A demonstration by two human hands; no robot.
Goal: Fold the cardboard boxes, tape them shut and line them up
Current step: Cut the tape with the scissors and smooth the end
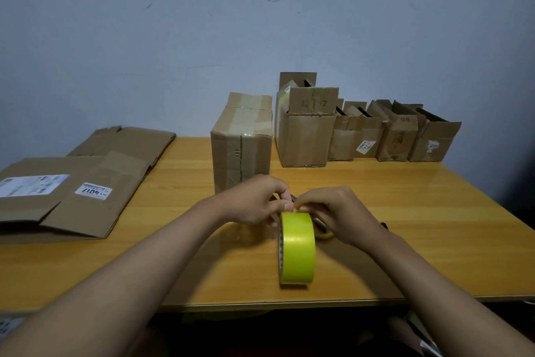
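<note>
Tape roll [297, 248] stands on edge, near front-centre of the table [434, 226], tread facing us. Both hands meet at its top: left hand [254, 200] and right hand [335, 212] each w/ fingertips curled in and pinching at the top of the roll, prob picking for the free tape end. Can't tell if the end is lifted yet, too small.

Handling, our read: roll is light, rigid core, slick glossy outer wrap. On edge it'll roll or tip if we pull sideways, so steady it w/ one hand through/around the core and peel w/ the other. Tape itself is thin, floppy, sticks to itself; keep it taut once free.

Just behind the hands: upright box [241, 148], already has clear tape on seams, top flaps look closed. Likely the one being sealed. Cardboard is light, stiff along panels, soft at creases; grab by opposite side walls, not the flaps.

Further back right: row of boxes [362, 136] along the wall, touching or nearly so, flaps up/open on most.

Left side: flattened boxes [72, 194], stacked/overlapping, labels up. Still to fold. Take these by an edge & pop square.

Small dark item partly hidden behind right hand, can't ID.
</note>
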